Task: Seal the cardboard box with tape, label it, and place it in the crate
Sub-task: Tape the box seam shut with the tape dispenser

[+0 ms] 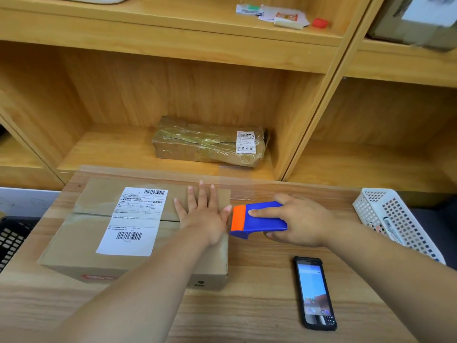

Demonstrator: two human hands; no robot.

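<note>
The box (81,238) lies flat on the desk (247,305), toward its left side, with a white label (134,221) across the seam between its top flaps. The left hand (202,214) lies on the right end of the top, palm down and fingers spread, holding the flaps down. The right hand (301,219) is curled round a blue and orange tape dispenser (259,219), whose orange nose is at the right edge of the box, just beside the left thumb. The box is low and wide. It is probably light, stiff at the edges and corners, and softer along the seam, where pressure could push the flaps in. For lifting, take hold of the two short ends or reach under the base, not the flaps. A dark lattice crate (10,241) shows at the left edge, only partly in view. A phone (315,293) and a white basket (395,219) are on the right of the desk, and a wrapped parcel (210,142) lies on the shelf (111,157) behind.
</note>
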